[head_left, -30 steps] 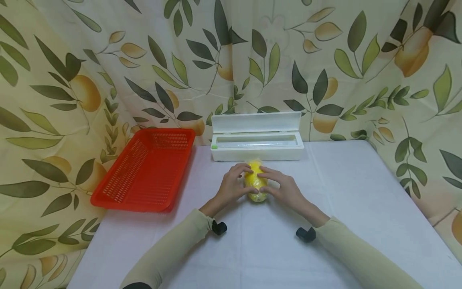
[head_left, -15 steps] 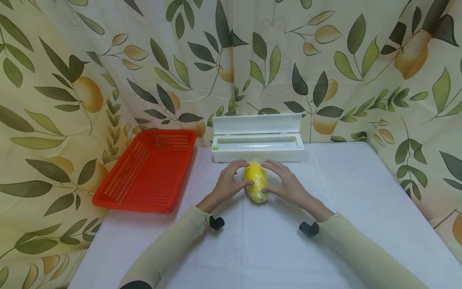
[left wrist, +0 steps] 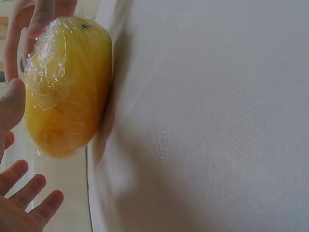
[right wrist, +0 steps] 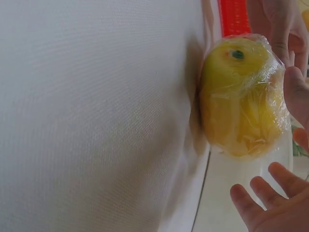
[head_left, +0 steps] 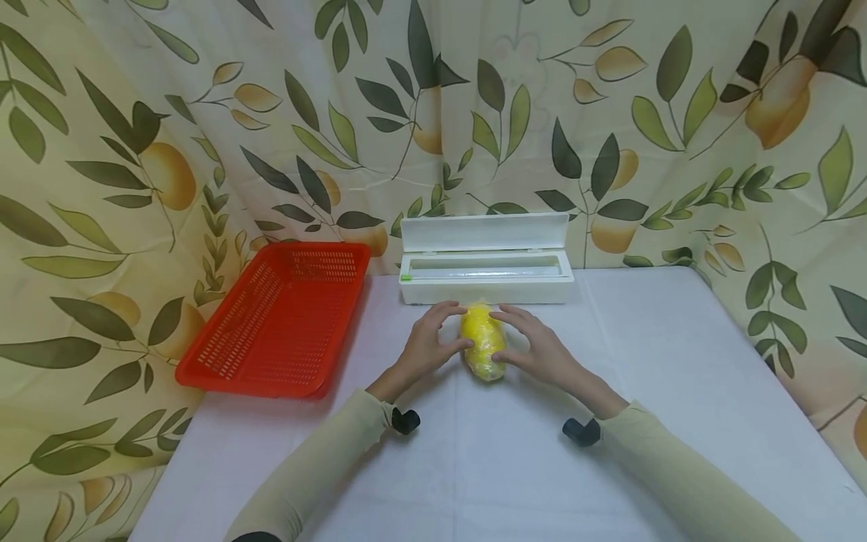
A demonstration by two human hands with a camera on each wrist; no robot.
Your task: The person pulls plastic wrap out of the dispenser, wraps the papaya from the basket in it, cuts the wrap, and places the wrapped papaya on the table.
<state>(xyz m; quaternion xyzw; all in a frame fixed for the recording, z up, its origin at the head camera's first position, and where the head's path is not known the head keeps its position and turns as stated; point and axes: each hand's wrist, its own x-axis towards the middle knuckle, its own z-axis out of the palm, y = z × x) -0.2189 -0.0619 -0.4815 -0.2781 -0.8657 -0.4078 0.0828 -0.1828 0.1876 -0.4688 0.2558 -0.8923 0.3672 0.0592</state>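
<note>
A yellow mango [head_left: 483, 342], wrapped in shiny cling film, lies lengthwise on the white cloth in the middle of the table. My left hand [head_left: 425, 348] stands at its left side, the thumb and forefinger tips close to the film. On the opposite side is my right hand [head_left: 538, 348], thumb tip and forefinger at the mango's edge. Fingers on both hands are spread and relaxed; the wrist views show the other fingertips apart from the fruit. In the right wrist view a dark green spot marks the mango's [right wrist: 241, 96] near end. Whether the thumbs touch it, I cannot tell.
Behind the mango stands a white cling film dispenser [head_left: 488, 290], lid raised, with a green piece at its left end. A red slotted basket [head_left: 271, 388] sits at the left of the table [head_left: 650, 361]. A leaf-print curtain [head_left: 501, 113] hangs behind and at the left.
Both hands have eased slightly apart from the mango, their fingers loosening from around it. More of the fruit shows between them. It tilts slightly differently on the cloth.
</note>
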